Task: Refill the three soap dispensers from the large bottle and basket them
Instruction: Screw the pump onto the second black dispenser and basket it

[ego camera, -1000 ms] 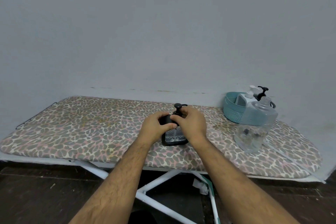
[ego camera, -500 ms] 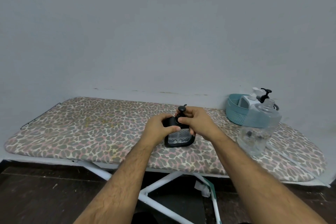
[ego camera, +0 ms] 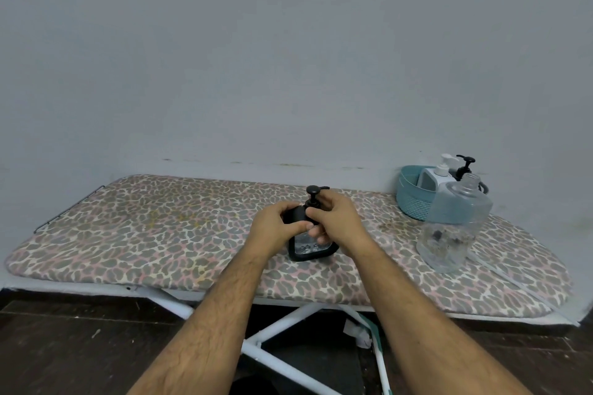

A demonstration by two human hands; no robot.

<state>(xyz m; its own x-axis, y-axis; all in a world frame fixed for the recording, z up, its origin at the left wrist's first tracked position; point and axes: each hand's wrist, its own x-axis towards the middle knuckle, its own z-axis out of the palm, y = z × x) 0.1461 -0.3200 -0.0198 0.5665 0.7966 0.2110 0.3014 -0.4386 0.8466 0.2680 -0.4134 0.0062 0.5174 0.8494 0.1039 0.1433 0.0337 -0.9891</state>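
My right-hand fingers (ego camera: 313, 213) had regripped the pump collar, my left hand (ego camera: 276, 231) steadying the black dispenser (ego camera: 309, 247); probably tightening it before basketing it.

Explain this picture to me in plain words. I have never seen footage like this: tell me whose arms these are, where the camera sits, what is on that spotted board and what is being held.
There is no machine here. A person wears a camera on the head, looking forward and down, so the arms are their own. The surface is an ironing board with a spotted cover. The left hand grips the black soap dispenser that stands on it, while the right hand pinches its pump neck. To the right stands a large clear bottle, uncapped. Behind it, a teal basket holds a white dispenser and another black-pump dispenser.
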